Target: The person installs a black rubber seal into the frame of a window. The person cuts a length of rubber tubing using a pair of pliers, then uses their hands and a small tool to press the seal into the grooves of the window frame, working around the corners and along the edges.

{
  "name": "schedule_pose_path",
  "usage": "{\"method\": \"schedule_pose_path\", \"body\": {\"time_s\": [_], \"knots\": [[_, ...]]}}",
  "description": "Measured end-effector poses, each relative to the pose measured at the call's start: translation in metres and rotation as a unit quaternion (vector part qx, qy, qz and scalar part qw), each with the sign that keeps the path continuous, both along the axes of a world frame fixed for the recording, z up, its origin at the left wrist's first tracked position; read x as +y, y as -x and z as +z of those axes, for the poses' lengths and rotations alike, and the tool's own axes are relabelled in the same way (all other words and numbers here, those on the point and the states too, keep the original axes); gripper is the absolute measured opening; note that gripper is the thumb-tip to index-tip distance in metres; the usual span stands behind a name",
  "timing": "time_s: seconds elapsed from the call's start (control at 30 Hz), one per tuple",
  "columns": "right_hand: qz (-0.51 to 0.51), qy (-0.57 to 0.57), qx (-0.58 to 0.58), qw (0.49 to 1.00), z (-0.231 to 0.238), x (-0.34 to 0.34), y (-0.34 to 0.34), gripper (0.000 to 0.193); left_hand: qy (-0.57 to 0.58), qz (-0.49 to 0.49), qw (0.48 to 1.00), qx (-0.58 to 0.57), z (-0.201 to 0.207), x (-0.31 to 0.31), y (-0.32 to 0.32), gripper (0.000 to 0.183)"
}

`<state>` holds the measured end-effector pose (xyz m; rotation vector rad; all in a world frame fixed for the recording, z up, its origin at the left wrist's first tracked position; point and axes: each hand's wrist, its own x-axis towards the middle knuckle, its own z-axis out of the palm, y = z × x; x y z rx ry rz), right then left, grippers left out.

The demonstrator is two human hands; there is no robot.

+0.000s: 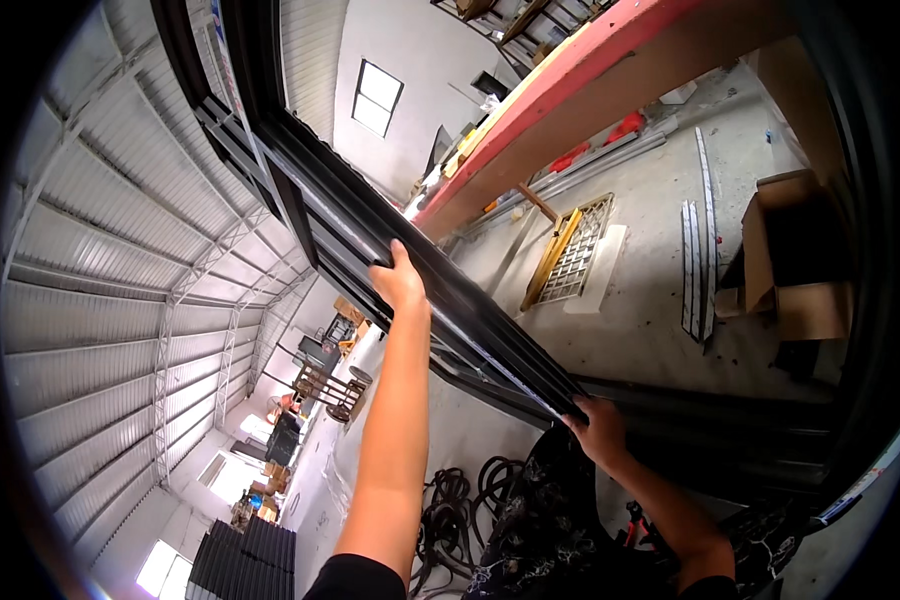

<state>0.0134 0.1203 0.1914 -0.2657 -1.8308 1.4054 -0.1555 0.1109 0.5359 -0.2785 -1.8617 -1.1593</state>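
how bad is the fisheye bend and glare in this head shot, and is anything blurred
Head view: strong fisheye, with the corrugated roof and the dark frame curving toward a black rim; the window and the lower-left openings are blown out white; the left hand and right hand on the frame look fairly sharp, while the distant clutter is soft.

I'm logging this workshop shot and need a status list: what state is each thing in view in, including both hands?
Black metal frame: lifted, tilted, held by both hands.
Left hand: raised, gripping the frame's edge.
Right hand: gripping the frame's lower end.
Cardboard box: open, on the floor.
Lattice grille: lying flat on the floor.
Black cables: loosely coiled on the floor.
Stack of black profiles: piled, untouched.
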Motion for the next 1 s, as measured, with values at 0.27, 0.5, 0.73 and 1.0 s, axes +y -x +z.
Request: {"method": "schedule_pose_path", "body": {"time_s": [0.27, 0.5, 0.73, 1.0], "knots": [[-0.007, 0.002, 0.015, 1.0, -0.002, 0.002, 0.004, 0.039, -0.018, 0.044, 0.998, -0.046, 0.006, 0.013, -0.016, 0.059], [-0.042, -0.005, 0.042, 0.998, -0.008, -0.003, 0.015, 0.039, 0.033, 0.076, 0.997, -0.011, -0.014, 0.007, -0.003, 0.054], [-0.033, 0.02, 0.033, 0.999, -0.002, -0.003, 0.01, 0.038, 0.057, -0.013, 0.996, -0.068, -0.025, -0.011, -0.007, 0.058], [-0.065, 0.018, 0.052, 0.996, -0.019, -0.007, 0.031, 0.041, -0.015, 0.073, 0.997, -0.017, -0.041, 0.005, -0.009, 0.047]]}}
